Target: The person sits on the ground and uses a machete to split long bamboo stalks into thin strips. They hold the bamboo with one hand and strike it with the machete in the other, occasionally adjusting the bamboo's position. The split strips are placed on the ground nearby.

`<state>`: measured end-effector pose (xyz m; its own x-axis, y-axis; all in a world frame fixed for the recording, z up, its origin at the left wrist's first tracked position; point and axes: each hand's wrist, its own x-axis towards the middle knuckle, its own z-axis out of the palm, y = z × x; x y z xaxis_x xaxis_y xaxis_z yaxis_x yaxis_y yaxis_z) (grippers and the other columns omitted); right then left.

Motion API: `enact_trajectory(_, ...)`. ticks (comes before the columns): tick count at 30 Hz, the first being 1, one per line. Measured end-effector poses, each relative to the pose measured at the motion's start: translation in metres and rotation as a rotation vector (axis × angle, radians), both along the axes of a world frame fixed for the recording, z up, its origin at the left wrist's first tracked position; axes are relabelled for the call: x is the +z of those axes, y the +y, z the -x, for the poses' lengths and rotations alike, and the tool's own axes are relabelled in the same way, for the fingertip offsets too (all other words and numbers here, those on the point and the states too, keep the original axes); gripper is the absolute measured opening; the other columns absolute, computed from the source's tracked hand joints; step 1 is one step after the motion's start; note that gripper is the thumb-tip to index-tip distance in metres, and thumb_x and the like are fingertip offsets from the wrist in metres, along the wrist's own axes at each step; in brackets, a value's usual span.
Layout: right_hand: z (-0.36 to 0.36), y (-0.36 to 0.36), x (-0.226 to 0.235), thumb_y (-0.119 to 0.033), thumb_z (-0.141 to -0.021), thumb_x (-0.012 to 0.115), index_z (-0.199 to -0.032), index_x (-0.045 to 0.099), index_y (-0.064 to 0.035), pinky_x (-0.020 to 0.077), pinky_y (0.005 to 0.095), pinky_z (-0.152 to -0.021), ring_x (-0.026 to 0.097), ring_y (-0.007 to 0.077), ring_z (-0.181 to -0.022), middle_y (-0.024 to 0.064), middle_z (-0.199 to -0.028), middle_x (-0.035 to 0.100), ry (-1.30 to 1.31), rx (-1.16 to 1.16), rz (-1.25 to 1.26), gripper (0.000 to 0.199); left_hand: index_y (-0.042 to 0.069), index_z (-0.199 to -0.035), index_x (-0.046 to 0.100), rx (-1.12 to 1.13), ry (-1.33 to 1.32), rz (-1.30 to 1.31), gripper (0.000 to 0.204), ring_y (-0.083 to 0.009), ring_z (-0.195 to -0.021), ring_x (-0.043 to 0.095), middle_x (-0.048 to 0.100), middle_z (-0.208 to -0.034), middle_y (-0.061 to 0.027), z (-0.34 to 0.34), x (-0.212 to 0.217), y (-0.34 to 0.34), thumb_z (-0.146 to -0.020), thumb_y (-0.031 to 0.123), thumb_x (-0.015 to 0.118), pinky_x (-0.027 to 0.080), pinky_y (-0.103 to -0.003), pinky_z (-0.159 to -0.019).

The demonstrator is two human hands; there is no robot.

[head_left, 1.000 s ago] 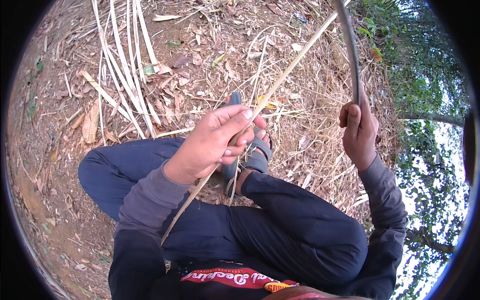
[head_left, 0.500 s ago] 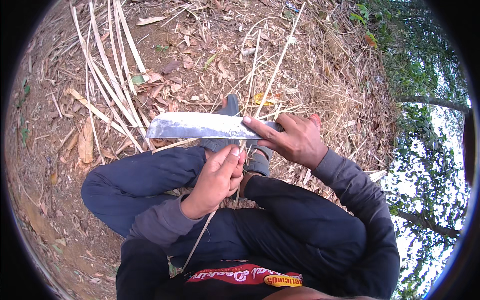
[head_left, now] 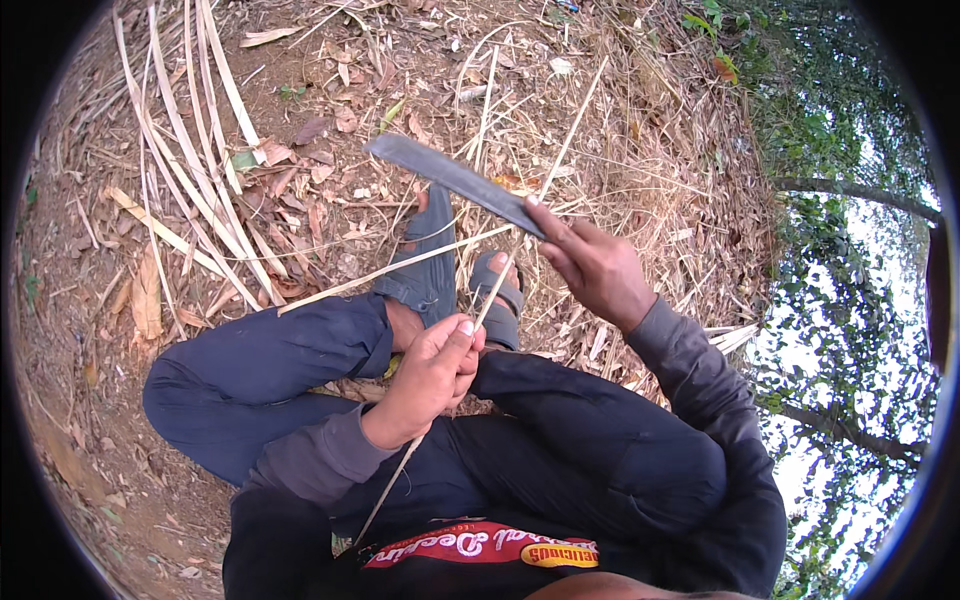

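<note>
Thin bamboo strip [head_left: 500, 290] runs diagonally from near-left, low by the lap, up to far-right past the knife. Left hand [head_left: 432, 375] is clenched around the strip at mid-length, thumb on top, strip passing through the fist and out below toward the shirt

Knife [head_left: 455, 182]: long flat grey blade, tip pointing far-left, tilted down toward the right. Right hand [head_left: 597, 268] grips its handle end, fingers wrapped, forefinger lying along the blade's back. Blade sits above and across the strip's upper part; can't tell whether edge and strip touch

A second pale strip [head_left: 395, 268] lies nearly level from the left over the knee toward the knife hand

Person is sitting cross-legged on the ground, dark blue trousers [head_left: 270, 365], grey sandals [head_left: 430, 270] between the two hands, feet just beyond the left hand. Long dark sleeves on both forearms, red band with print on the shirt at the near edge

Left and far-left: bundle of split pale bamboo slats [head_left: 190, 150] fanned out on bare earth [head_left: 70, 400], well apart from the hands. Dry leaves [head_left: 145, 295] and straw litter [head_left: 640, 130] all around, thicker on the far-right. Right edge: green trees [head_left: 840, 250] and bright sky
</note>
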<state>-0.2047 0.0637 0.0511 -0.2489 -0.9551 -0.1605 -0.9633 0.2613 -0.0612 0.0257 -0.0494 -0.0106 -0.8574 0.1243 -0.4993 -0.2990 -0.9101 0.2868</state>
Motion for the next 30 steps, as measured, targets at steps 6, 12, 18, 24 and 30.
enact_trajectory(6,-0.027,-0.011,-0.002,-0.049,-0.088,0.062,-0.145,0.046,-0.0355,0.0444,0.0309,-0.041,0.059,0.0150,-0.056,0.0072,-0.082,0.053,0.052,0.320,-0.060,0.061,0.011,-0.095,0.048,0.082,-0.034,0.092,0.026,0.0004,-0.047,0.024,0.031,-0.066,0.0092,-0.010,-0.002,0.007,-0.107,0.033,0.041,0.018,-0.019,-0.040)
enact_trajectory(12,0.001,0.001,-0.001,-0.051,-0.089,0.057,-0.146,0.044,-0.0388,0.0438,0.0355,-0.046,0.052,0.0162,-0.050,0.0020,-0.067,0.044,0.235,0.312,-0.091,0.059,0.011,-0.096,0.049,0.080,0.016,0.151,0.026,0.0012,-0.048,0.024,0.030,-0.065,0.0102,-0.007,-0.004,0.014,-0.107,0.034,0.042,0.018,-0.018,-0.040)
enact_trajectory(18,0.047,0.026,-0.001,-0.049,-0.092,0.057,-0.149,0.038,-0.0384,0.0427,0.0382,-0.046,0.053,0.0191,-0.051,0.0033,-0.070,0.046,0.334,0.117,-0.136,0.061,0.011,-0.095,0.048,0.080,0.009,0.119,0.025,0.0012,-0.047,0.025,0.030,-0.065,0.0101,-0.010,0.000,0.008,-0.107,0.032,0.042,0.019,-0.018,-0.039)
enact_trajectory(24,0.078,0.033,-0.002,-0.047,-0.094,0.055,-0.151,0.035,-0.0362,0.0434,0.0330,-0.043,0.050,0.0157,-0.047,0.0036,-0.070,0.050,0.446,0.148,-0.084,0.061,0.011,-0.094,0.047,0.061,0.026,0.129,0.026,0.0007,-0.048,0.025,0.030,-0.065,0.0094,-0.015,0.002,0.014,-0.107,0.033,0.042,0.018,-0.018,-0.040)
enact_trajectory(30,0.137,0.053,0.039,-0.048,-0.100,0.046,-0.153,0.031,-0.0327,0.0460,0.0300,-0.039,0.050,0.0117,-0.045,0.0060,-0.072,0.058,0.500,-0.086,-0.200,0.057,0.010,-0.095,0.047,-0.034,0.051,0.057,0.026,0.0003,-0.047,0.024,0.031,-0.066,0.0088,-0.020,0.006,0.016,-0.107,0.032,0.041,0.017,-0.018,-0.040)
